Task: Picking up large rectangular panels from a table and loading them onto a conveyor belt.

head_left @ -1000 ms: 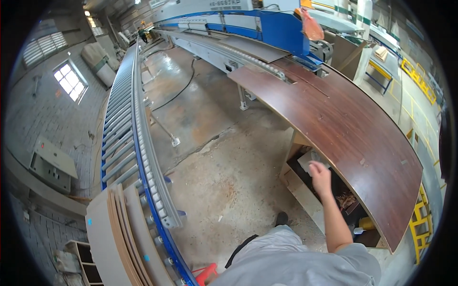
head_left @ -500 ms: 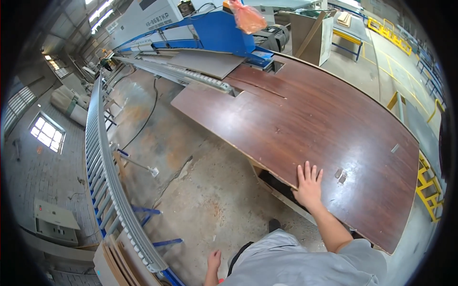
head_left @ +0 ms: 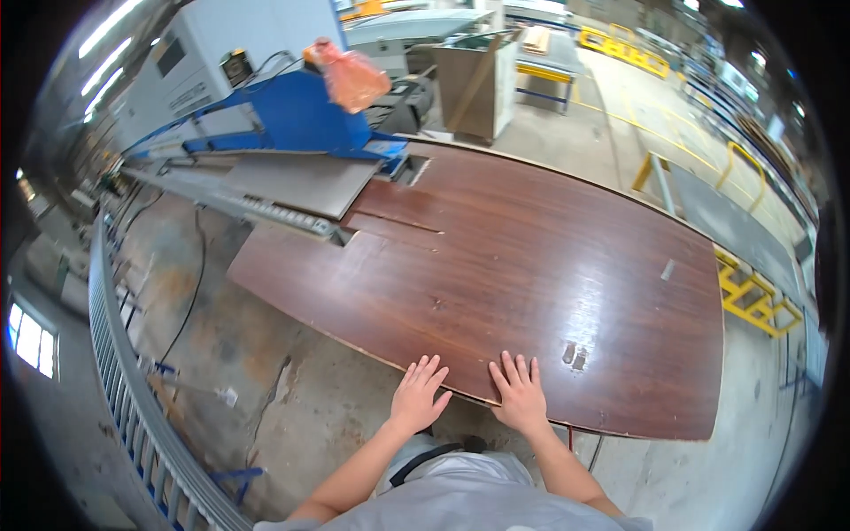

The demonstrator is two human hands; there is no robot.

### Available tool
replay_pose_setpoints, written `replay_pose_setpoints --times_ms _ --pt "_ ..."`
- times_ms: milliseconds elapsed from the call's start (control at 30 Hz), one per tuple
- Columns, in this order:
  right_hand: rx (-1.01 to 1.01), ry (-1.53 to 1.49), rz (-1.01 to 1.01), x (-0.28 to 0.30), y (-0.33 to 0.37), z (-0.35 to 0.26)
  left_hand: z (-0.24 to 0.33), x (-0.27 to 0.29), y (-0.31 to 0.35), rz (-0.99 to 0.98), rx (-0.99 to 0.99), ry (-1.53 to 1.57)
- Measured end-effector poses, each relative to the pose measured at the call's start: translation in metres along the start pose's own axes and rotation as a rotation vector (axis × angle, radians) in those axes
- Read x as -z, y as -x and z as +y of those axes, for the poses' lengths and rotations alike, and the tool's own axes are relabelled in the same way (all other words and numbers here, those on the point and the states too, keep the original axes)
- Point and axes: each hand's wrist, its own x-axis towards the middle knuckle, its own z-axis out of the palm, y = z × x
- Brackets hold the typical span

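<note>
Both my hands rest at the near edge of a large dark red-brown wood-grain table board. My left hand lies with its fingers spread over the edge and its thumb out to the side. A short way to its right, my right hand presses flat on the same surface, fingers stretched. Neither hand holds anything. A grey panel lies at the board's far left, beside the blue and white machine. Two small worn marks show in the board just right of my right hand.
A roller conveyor curves along the left side. An orange plastic bag hangs on the machine. Beyond the board stand an upright panel cabinet and, at right, a yellow metal frame. A black cable runs over the floor.
My left hand has come up from my side onto the board's edge. My right hand stays on the board. The view has swung to the right.
</note>
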Motion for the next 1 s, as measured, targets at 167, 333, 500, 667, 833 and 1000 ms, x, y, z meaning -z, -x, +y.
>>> replay_pose_setpoints --times_ms 167,333,500,667,833,1000 --pt "-0.082 -0.064 0.046 -0.002 -0.005 -0.003 -0.038 0.001 -0.049 -0.301 -0.304 -0.048" --pt "-0.172 -0.035 0.092 0.0 -0.002 -0.005 -0.06 0.002 -0.08 -0.427 -0.542 -0.009" --pt "-0.29 -0.042 0.095 -0.007 -0.003 -0.016 -0.069 -0.002 -0.097 -0.376 -0.618 -0.026" --pt "-0.506 0.02 0.147 -0.011 0.025 -0.038 -0.053 -0.008 -0.107 -0.341 -0.614 0.011" --pt "-0.562 0.003 0.181 -0.018 0.043 -0.047 -0.051 -0.015 -0.123 -0.271 -0.627 0.074" --pt "-0.502 -0.073 0.244 -0.039 0.058 -0.042 -0.113 -0.033 -0.176 -0.105 -0.431 -0.039"
